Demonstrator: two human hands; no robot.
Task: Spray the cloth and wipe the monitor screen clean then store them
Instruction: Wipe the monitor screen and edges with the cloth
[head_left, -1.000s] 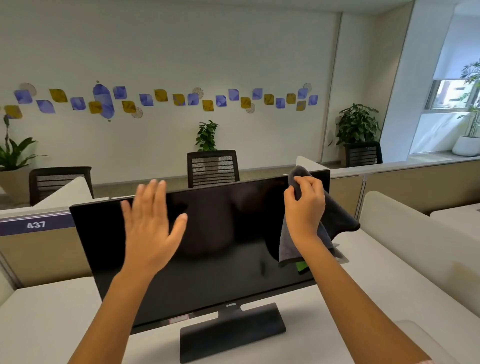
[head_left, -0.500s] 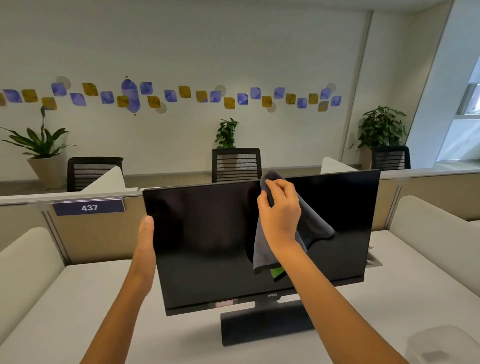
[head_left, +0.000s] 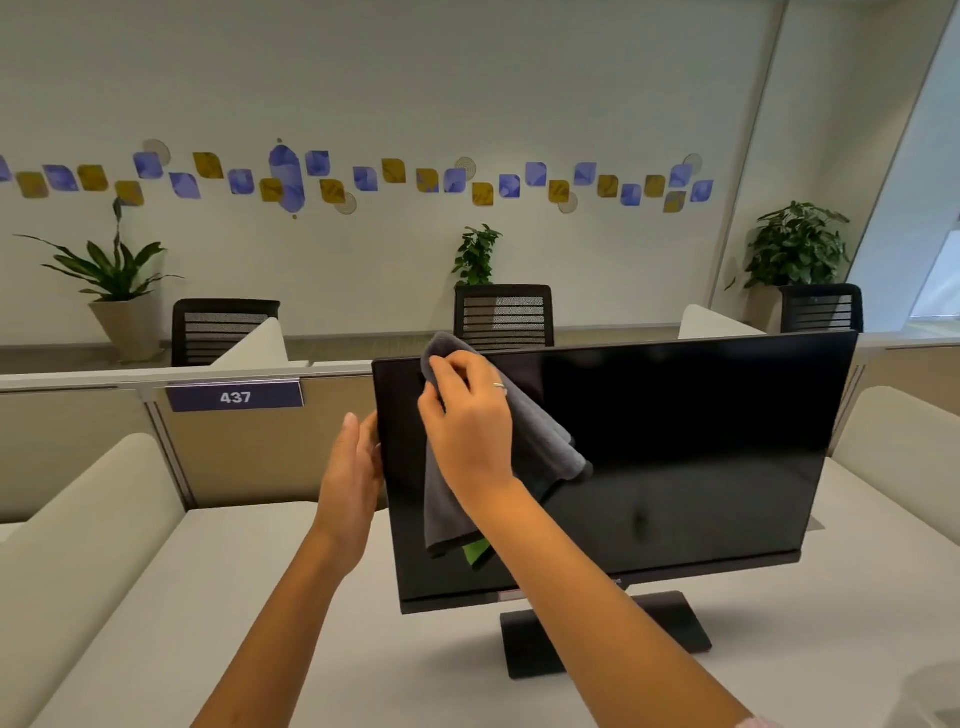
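Note:
A black monitor with a dark screen stands on a flat black base on the white desk. My right hand grips a grey cloth with a green tag and presses it against the screen's upper left corner. The cloth hangs down over the left part of the screen. My left hand rests with straight fingers against the monitor's left edge. No spray bottle is in view.
The white desk has padded cream dividers at the left and right. A partition with a "437" label runs behind it. Black chairs and potted plants stand along the far wall. A pale translucent object sits at the bottom right.
My right hand has swept the cloth leftward across the top of the screen, from the right corner to the left corner. My left hand moved from the screen's front to its left edge.

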